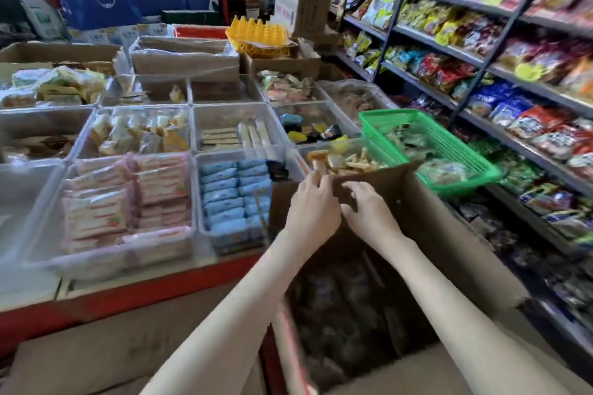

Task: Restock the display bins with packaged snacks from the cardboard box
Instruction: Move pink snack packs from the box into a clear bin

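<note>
Grid of display bins [192, 151] fills left and centre of frame. cardboard box [449, 234] sits lower centre-right, in front of the bins. basket [462, 151] is just above it, and shelves [449, 51] run along the right edge.

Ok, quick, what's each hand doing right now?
Left hand: pinching a snack packet, though the view is blurred.
Right hand: gripping the far flap of the cardboard box.
</note>
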